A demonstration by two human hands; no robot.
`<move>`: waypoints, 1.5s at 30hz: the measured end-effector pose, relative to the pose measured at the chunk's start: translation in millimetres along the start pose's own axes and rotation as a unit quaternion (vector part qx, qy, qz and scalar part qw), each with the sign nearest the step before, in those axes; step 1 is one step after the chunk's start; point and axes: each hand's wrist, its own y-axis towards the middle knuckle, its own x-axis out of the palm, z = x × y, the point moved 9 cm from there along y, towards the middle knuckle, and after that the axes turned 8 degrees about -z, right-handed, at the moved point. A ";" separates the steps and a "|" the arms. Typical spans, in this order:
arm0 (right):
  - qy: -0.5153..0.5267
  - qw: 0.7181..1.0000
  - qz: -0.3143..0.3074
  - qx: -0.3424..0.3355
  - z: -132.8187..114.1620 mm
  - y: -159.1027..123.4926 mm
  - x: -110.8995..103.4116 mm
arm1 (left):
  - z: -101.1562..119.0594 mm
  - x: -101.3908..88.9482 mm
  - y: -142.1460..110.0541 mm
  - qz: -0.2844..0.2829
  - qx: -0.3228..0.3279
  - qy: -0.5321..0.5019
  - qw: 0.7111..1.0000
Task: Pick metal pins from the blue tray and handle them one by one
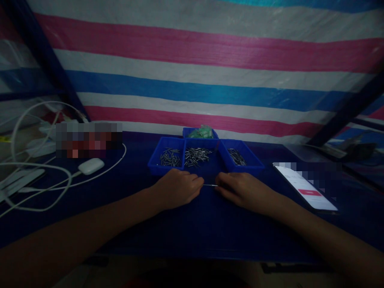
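Note:
Between my two hands a thin, silvery metal pin (210, 185) lies level, a little above the dark blue table. My left hand (181, 188) is closed in a pinch at its left end. At the other end, the fingertips of my right hand (240, 188) are also pinched on it. Just beyond my hands, a heap of loose metal pins (196, 155) lies between two blue bins. The left bin (153, 162) and the right bin (255, 162) both contain similar slim metal pieces. The pins' exact kind is too small and dim to tell.
A third blue bin (186, 132) behind the heap holds green plastic bags (204, 131). At right lies a phone (303, 188) with a lit screen. White cables (70, 180) and a white earbud case (91, 166) lie at left. A striped sheet (210, 48) hangs behind the table (204, 232).

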 end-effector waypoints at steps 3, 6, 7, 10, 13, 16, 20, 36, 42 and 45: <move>-0.001 1.000 -0.004 0.003 0.2 0.4 0.6 | 1.2 -0.4 -0.3 0.002 0.007 -0.001 1.000; -0.007 1.000 -0.007 0.005 0.4 1.4 1.4 | 1.8 0.8 -0.8 0.000 0.009 0.000 1.000; -0.010 1.000 -0.007 0.005 0.3 1.7 1.5 | 1.8 1.4 -0.9 -0.002 0.009 0.000 1.000; -0.013 1.000 -0.003 0.002 -0.6 2.1 0.8 | 2.1 2.1 -0.9 -0.003 0.009 0.002 1.000; -0.008 1.000 0.003 0.003 -0.8 1.5 -0.3 | 2.1 1.2 -0.9 -0.001 0.011 0.003 1.000; -0.004 1.000 0.004 0.007 -0.7 0.7 -0.7 | 1.9 0.1 -1.0 -0.001 0.013 0.002 1.000; -0.002 1.000 0.007 0.008 -1.3 0.0 -1.6 | 2.5 -1.0 -1.4 0.002 0.017 -0.001 1.000; -0.002 1.000 0.009 -0.020 -4.2 1.9 2.4 | 4.7 -11.8 -2.4 0.041 0.020 -0.018 0.999; 0.018 0.999 0.007 -0.032 -8.9 2.5 2.2 | 8.9 -11.9 -2.7 0.057 0.038 -0.028 0.997; 0.042 0.998 -0.001 -0.041 -11.8 2.5 4.0 | 9.9 -13.6 -2.7 0.055 0.050 -0.033 0.997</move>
